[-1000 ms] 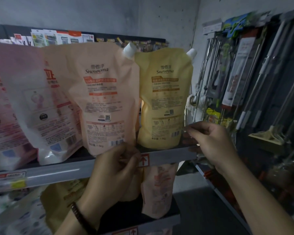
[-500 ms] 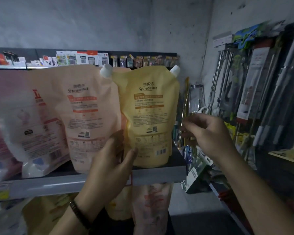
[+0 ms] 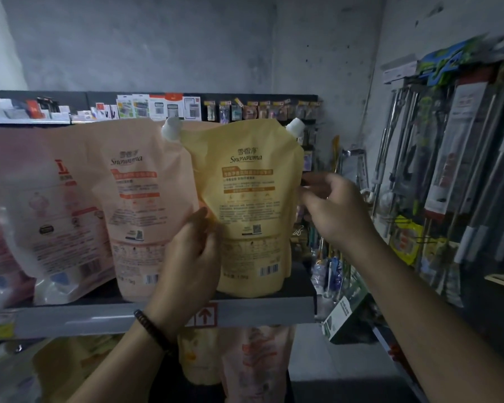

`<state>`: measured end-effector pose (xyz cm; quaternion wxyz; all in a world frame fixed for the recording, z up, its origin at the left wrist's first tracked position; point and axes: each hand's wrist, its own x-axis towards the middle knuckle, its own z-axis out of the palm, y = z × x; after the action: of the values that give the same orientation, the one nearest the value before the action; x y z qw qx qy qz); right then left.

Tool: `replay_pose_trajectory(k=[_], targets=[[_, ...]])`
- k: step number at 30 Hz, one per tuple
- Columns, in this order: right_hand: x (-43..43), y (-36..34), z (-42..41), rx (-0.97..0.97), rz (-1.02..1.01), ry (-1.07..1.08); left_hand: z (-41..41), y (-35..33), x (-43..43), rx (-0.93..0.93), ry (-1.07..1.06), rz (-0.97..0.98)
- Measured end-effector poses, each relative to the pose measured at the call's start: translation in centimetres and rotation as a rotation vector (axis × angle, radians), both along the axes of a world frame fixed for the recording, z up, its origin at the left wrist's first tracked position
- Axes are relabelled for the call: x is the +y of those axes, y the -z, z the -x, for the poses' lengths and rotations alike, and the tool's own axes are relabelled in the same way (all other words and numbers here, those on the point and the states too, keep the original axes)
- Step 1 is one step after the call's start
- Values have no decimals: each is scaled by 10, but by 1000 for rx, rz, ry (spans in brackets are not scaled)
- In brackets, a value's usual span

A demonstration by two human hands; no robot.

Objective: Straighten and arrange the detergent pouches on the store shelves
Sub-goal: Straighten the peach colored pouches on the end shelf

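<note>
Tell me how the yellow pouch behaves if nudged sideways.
The yellow pouch looks soft-sided and full, so it will probably flex, not slide stiffly. Standing tall at the shelf front edge, it may tip forward. Its bulging base suggests weight.

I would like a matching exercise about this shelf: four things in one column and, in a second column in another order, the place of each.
Things
1. yellow pouch
2. peach pouch
3. left hand
4. right hand

Places
A. where the peach and yellow pouches meet
B. standing at the right end of the shelf
C. raised beside the yellow pouch's right edge
D. standing between the pink-and-white pouch and the yellow one

Pairs: 1-B, 2-D, 3-A, 4-C
</note>
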<state>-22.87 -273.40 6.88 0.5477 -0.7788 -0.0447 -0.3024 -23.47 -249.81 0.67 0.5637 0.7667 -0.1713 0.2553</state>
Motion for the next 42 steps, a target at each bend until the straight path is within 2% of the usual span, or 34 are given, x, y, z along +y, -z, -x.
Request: replay_pose_trajectory(k=[6,17,23,26,32,37,42], targets=[[0,-6,-24,-11,21,6,-13,-9,-1,-31,-156,-132],[-10,-6,-26,-25,-127,-84,-15,-11,-8,-11,-161,-89],[-14,-8,-20,-36,-157,-108,-13,-12,-12,-105,-290,-216],[-16,-7,-17,-46,-167,-95,-17,-12,-11,-100,-306,-219],[-22,-2,-9,-65,-174,-55,-19,-13,-8,-35,-208,-57],[-24,0,0,-79,-49,-12,-9,-17,-6,-69,-110,-9],[-22,0,2,-109,-104,-20,-10,-17,0,-13,-10,75]])
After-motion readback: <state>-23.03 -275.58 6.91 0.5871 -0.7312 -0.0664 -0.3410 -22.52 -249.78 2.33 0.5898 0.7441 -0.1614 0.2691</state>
